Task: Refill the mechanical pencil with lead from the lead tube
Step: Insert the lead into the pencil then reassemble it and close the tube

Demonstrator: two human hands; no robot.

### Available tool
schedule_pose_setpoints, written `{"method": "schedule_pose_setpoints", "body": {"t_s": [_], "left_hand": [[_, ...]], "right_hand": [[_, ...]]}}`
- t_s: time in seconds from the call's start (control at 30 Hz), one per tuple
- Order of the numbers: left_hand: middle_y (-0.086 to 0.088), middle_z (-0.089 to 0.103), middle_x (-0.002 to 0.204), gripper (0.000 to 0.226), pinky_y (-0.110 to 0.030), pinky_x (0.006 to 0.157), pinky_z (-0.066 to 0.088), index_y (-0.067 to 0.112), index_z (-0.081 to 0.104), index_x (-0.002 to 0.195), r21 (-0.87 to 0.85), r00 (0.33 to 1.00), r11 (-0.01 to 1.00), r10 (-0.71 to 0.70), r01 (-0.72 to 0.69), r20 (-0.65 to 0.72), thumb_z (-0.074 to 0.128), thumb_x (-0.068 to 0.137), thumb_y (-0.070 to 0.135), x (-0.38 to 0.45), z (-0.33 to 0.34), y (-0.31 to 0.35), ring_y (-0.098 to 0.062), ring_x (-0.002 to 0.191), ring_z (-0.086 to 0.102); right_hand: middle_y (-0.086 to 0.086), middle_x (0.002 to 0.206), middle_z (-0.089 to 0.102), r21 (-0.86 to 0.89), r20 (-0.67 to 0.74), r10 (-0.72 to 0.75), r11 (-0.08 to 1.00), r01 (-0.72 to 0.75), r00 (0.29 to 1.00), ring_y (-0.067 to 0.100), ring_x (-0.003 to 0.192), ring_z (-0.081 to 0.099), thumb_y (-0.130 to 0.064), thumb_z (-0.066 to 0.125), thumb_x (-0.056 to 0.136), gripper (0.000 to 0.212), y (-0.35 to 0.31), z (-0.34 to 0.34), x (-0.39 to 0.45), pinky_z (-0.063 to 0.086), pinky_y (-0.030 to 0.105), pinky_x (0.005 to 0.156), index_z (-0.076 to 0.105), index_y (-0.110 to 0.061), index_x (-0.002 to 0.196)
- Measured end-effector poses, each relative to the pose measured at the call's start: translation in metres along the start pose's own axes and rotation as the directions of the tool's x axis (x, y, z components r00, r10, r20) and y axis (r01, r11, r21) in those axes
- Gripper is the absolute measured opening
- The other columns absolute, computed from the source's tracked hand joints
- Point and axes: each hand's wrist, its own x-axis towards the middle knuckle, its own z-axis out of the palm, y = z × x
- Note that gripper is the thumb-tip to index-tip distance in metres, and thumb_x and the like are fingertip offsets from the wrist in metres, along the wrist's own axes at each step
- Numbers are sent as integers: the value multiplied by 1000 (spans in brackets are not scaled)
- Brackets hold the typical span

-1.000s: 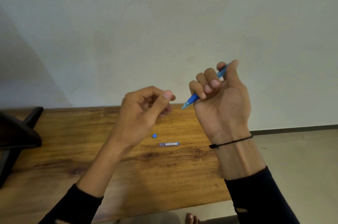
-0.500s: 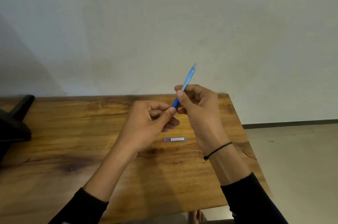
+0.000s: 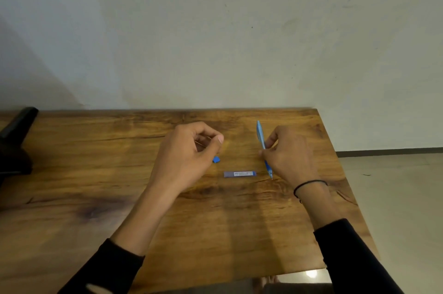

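While the left hand [image 3: 191, 149] curls loosely, the right hand [image 3: 291, 153] pinches the mechanical pencil [image 3: 260, 136]

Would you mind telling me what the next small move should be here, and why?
Probably the left hand should pick up the lead tube: it lies untouched on the table between both hands, while the right hand holds the pencil down on the wood.

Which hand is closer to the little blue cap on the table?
The left hand. It hovers right over the little blue cap, which peeks out at its edge. The right hand is off to the cap's right, holding the pencil past the lead tube.
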Motion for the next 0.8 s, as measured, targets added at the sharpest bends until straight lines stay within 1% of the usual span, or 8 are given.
{"method": "schedule_pose_setpoints", "body": {"t_s": [0.23, 0.4, 0.43, 0.5, 0.57, 0.6, 0.67, 0.8], "left_hand": [[12, 82, 75, 14, -48, 80, 66, 34, 79, 83, 26, 1000, 1000, -7, 7, -1, 69, 86, 44, -1, 3, -2, -12, 73, 80], [11, 82, 78, 13, -49, 82, 66, 34, 79, 85, 59, 1000, 998, 3, -2, -21, 76, 97, 34, 0, 0, -5, -13, 77, 81], [12, 82, 78, 13, -48, 82, 66, 34, 79, 85, 68, 1000, 998, 3, -1, -29, 76, 97, 33, 0, 0, -5, -11, 77, 80], [14, 82, 78, 13, -46, 82, 66, 33, 79, 85, 78, 999, 997, -7, 11, -43, 75, 97, 34, 1, -1, -4, -9, 76, 79], [13, 82, 78, 12, -46, 83, 66, 32, 80, 87, 80, 999, 997, -17, 21, -52, 76, 97, 34, 1, -2, -5, -10, 77, 79], [12, 82, 78, 11, -47, 83, 66, 32, 80, 87, 79, 998, 997, -19, 23, -55, 76, 97, 34, 1, -2, -5, -11, 78, 79], [11, 82, 79, 11, -49, 83, 66, 31, 80, 88, 70, 998, 997, -20, 24, -61, 76, 97, 34, 2, -3, -7, -14, 79, 80], [11, 82, 79, 10, -49, 83, 67, 32, 80, 87, 56, 998, 998, -14, 18, -63, 77, 97, 33, 4, -4, -11, -14, 78, 81]], "right_hand": [[11, 111, 70, -67, 79, 33, 997, -28, 996, 35, 106, 68, -30, 84, 90, 30, 2, 7, 2, 59, 50, 91, 63, -14, 104], [4, 101, 65, -71, 93, 15, 997, -8, 996, 29, 98, 64, -38, 86, 87, 39, 2, 6, 3, 57, 47, 84, 57, -19, 104], [1, 97, 62, -93, 75, -41, 995, 48, 996, 27, 94, 62, -37, 85, 88, 38, 2, 4, 3, 55, 45, 79, 55, -21, 104], [-6, 96, 57, -158, 85, -260, 950, 270, 962, 23, 92, 59, -33, 84, 88, 36, 1, 3, 0, 50, 40, 74, 53, -27, 105], [-11, 95, 54, -183, 222, -459, 847, 499, 860, 21, 97, 58, -29, 85, 86, 35, -3, 6, -5, 49, 39, 74, 55, -30, 103], [-11, 97, 55, -183, 303, -501, 804, 566, 810, 20, 100, 57, -29, 86, 85, 33, -6, 10, -9, 51, 41, 76, 56, -29, 100], [-7, 100, 58, -208, 404, -515, 753, 624, 756, 21, 101, 57, -30, 84, 87, 29, -11, 19, -14, 54, 42, 79, 56, -29, 93], [-9, 92, 61, -188, 434, -523, 744, 641, 734, 18, 96, 62, -35, 80, 92, 24, -10, 22, -11, 56, 42, 78, 58, -26, 84]]}}
